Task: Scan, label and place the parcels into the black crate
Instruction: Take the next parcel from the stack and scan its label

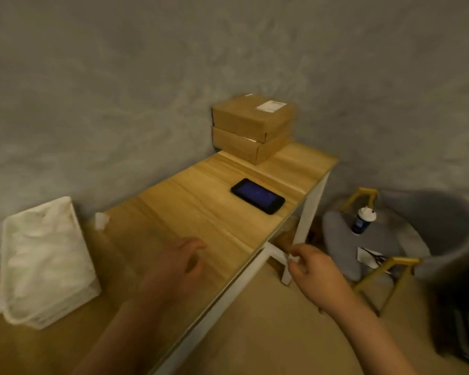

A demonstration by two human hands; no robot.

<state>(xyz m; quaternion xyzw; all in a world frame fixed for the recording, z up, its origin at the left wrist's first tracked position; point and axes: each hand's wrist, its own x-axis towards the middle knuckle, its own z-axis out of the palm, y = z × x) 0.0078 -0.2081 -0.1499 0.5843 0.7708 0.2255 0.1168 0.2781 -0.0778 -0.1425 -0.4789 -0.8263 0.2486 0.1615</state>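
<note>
Parcels: two cardboard parcels (252, 128) stacked at the table's (190, 212) far corner.
Phone: phone (257, 196) near the right edge.
My left hand (182, 263): above the near edge, fingers loose, holding nothing.
My right hand (314, 269): off the right edge, seemingly pinching a small white label (284, 266); blurred.

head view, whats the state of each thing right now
top parcel: closed, labelled, stacked on another
bottom parcel: closed, on table
phone: flat, screen dimly lit
white basket: holds white items
bottle: upright on chair
left hand: open, empty
right hand: pinching white strip
</note>
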